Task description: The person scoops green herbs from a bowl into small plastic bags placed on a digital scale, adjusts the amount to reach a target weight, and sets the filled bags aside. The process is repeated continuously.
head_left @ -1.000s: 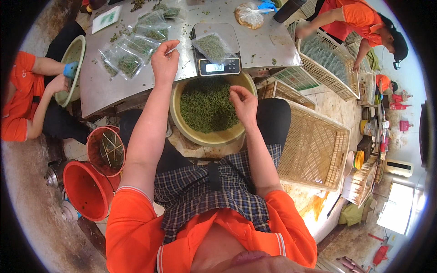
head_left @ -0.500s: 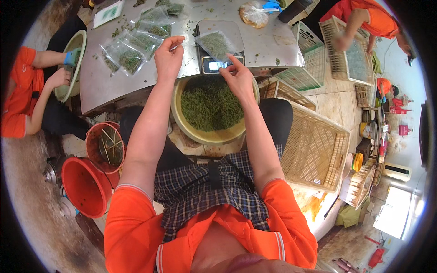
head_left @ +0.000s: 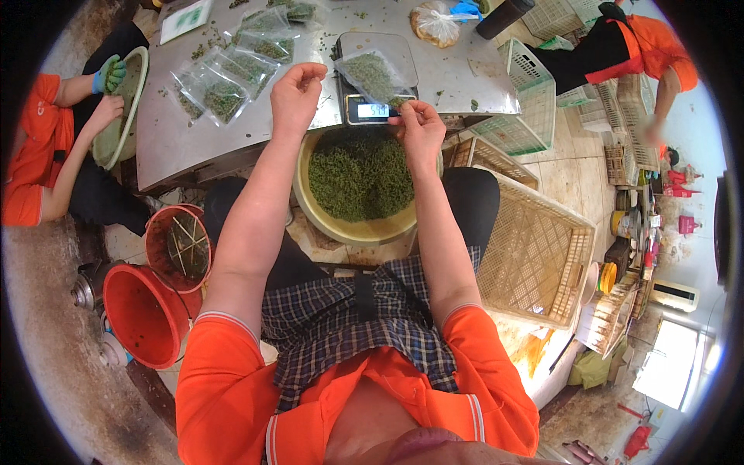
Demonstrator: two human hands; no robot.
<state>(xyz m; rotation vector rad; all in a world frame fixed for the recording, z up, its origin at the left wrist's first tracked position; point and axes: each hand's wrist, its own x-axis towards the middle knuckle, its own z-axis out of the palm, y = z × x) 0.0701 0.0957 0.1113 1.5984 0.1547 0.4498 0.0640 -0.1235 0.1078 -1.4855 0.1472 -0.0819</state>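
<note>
right hand [head_left: 422, 130] has moved up from the tub [head_left: 364, 234] to the scale [head_left: 377, 39]. tub's got plenty left, several filled bags [head_left: 225, 102] look done upper left, one bag [head_left: 370, 75] on the scale, upper centre. right fingers nearly closed by its corner, can't tell the grip; left hand [head_left: 297, 99] loosely curled, seems empty.

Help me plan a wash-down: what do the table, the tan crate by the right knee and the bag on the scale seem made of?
Table: grey metal, perhaps stainless steel, smooth, with a dull sheen.
Crate: probably moulded plastic, fairly matt, judging by its regular openwork; the exact kind is unclear.
Bag: likely thin clear plastic, glossy, since its green contents show through.
</note>
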